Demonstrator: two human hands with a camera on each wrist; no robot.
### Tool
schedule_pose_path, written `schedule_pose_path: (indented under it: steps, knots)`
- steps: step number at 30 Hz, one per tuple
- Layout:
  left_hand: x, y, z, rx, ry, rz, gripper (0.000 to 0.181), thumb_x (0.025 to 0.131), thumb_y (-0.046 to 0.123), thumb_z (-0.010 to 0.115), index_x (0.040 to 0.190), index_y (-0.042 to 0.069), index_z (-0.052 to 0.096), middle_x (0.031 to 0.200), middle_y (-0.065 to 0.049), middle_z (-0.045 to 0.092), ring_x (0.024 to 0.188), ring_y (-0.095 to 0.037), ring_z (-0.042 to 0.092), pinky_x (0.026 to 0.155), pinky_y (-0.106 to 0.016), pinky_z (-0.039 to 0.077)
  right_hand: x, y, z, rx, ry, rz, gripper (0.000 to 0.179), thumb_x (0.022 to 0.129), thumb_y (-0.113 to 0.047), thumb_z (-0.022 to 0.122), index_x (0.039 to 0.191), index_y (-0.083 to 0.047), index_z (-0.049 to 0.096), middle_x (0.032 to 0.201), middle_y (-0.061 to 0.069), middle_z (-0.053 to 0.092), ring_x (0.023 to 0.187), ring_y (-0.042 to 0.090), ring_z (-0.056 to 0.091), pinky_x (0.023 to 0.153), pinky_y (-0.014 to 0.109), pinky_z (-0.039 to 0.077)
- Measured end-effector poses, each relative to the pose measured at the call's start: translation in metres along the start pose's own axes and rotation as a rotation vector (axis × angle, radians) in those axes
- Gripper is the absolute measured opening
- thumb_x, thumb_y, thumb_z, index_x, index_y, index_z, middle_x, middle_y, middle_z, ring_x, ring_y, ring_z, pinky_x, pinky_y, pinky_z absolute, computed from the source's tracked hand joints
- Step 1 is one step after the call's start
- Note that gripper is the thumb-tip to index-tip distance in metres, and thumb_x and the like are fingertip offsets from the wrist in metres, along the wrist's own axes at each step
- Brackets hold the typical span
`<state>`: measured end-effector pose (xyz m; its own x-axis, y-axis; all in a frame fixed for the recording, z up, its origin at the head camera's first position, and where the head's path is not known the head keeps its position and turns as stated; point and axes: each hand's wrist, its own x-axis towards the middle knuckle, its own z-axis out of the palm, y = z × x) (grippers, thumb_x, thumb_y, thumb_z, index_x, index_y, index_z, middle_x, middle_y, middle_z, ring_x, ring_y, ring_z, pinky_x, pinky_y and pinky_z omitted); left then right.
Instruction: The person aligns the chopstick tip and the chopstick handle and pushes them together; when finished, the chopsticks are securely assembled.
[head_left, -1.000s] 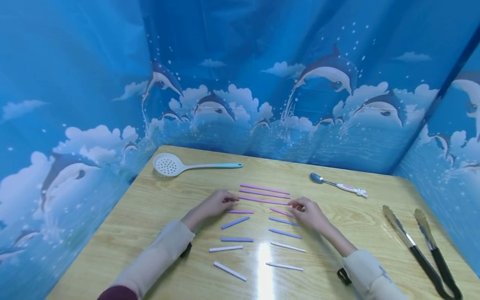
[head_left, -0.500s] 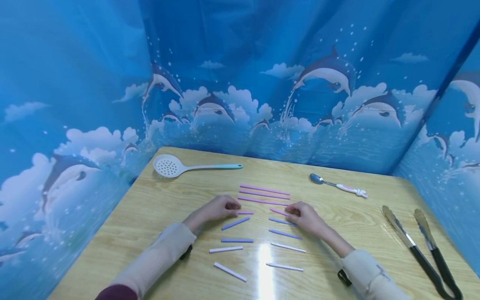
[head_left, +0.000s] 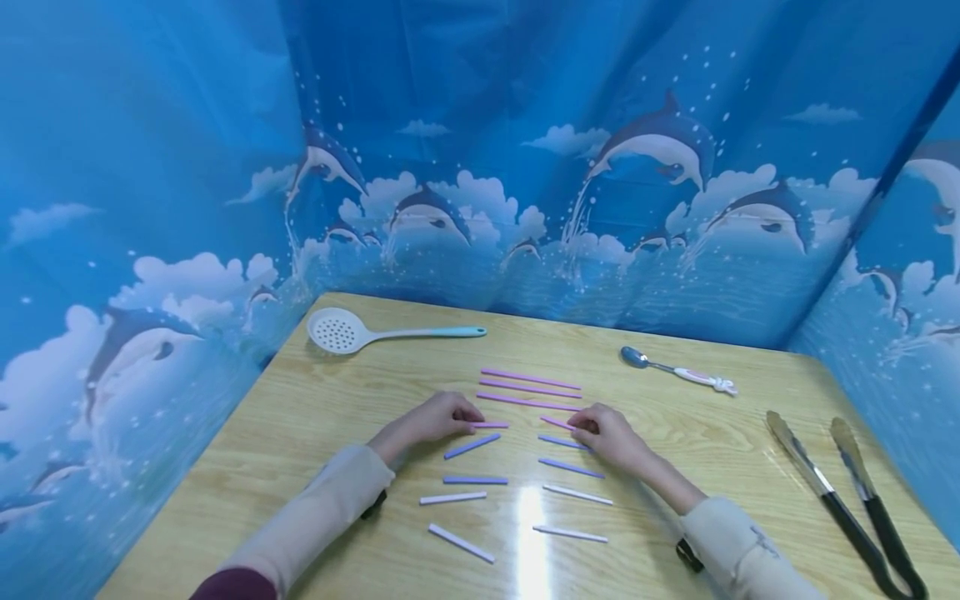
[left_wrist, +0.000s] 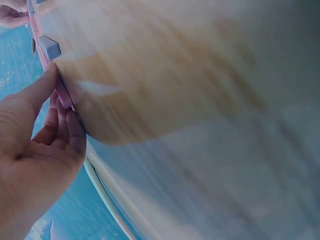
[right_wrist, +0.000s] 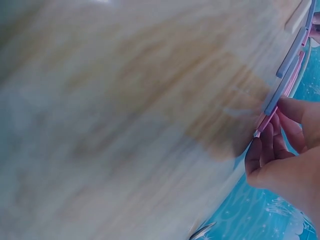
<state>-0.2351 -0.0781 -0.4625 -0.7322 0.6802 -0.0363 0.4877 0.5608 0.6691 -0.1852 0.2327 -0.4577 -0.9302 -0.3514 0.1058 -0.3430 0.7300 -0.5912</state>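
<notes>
My left hand [head_left: 438, 417] pinches the outer end of a short pink stick [head_left: 492, 425] lying on the table; the left wrist view shows thumb and fingers around this pink stick [left_wrist: 63, 95]. Opposite, my right hand [head_left: 611, 433] pinches another short pink stick [head_left: 556, 423], whose outer end the fingers cover in the head view. In the right wrist view that pink stick [right_wrist: 266, 122] sits between thumb and fingers, beside a blue stick [right_wrist: 287, 82]. Just beyond both hands lie three longer pink sticks, the nearest long pink stick [head_left: 525, 402] ending by the right fingertips.
Nearer me, blue and pale sticks form two columns, with a blue stick [head_left: 475, 480] at left and a pale stick [head_left: 570, 533] at right. A skimmer [head_left: 336, 331] and spoon [head_left: 693, 377] lie farther back. Black-handled tongs [head_left: 847, 517] lie at right on the wooden table [head_left: 247, 467].
Both hands have come slightly nearer me, from beside the ends of the nearest long pink stick to the two short pink sticks, which they now pinch. The sticks look unmoved.
</notes>
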Motion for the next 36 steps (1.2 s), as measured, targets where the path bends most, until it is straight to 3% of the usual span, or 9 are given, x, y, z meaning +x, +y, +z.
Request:
schedule_pose_path:
  steps: [9,16,26,36]
  knots:
    - [0.001,0.0,0.001,0.025,0.0,0.007,0.016,0.088,0.01,0.066,0.102,0.005,0.072,0.091,-0.002,0.067,0.087,-0.016,0.059,0.081,-0.028,0.049,0.0,0.0,0.001,-0.002,-0.01,-0.006,0.007,0.086,-0.001,0.066,0.091,0.0,0.07,0.078,-0.001,0.06,0.07,0.005,0.05,0.06,0.021,0.045]
    - [0.001,0.002,0.0,0.038,0.04,0.038,0.016,0.088,0.008,0.066,0.102,0.004,0.071,0.093,-0.006,0.068,0.09,-0.02,0.061,0.084,-0.031,0.05,-0.001,-0.003,-0.001,0.009,0.003,0.026,0.007,0.086,-0.002,0.066,0.091,-0.001,0.07,0.078,0.0,0.059,0.071,0.008,0.05,0.061,0.021,0.044]
    - [0.003,0.008,0.0,-0.072,0.079,0.019,0.017,0.092,0.009,0.062,0.106,0.005,0.069,0.095,-0.004,0.069,0.088,-0.015,0.063,0.08,-0.021,0.051,-0.002,-0.008,-0.004,0.094,0.035,0.004,0.01,0.086,-0.001,0.065,0.095,-0.001,0.07,0.087,0.003,0.063,0.077,0.012,0.057,0.068,0.021,0.051]
    - [0.007,0.014,0.002,-0.085,0.088,0.04,0.017,0.091,0.009,0.062,0.106,0.005,0.068,0.098,-0.005,0.069,0.088,-0.014,0.062,0.079,-0.019,0.05,-0.003,-0.017,0.002,0.145,0.043,-0.051,0.009,0.088,-0.003,0.064,0.095,-0.004,0.07,0.091,0.002,0.064,0.081,0.011,0.06,0.072,0.023,0.053]
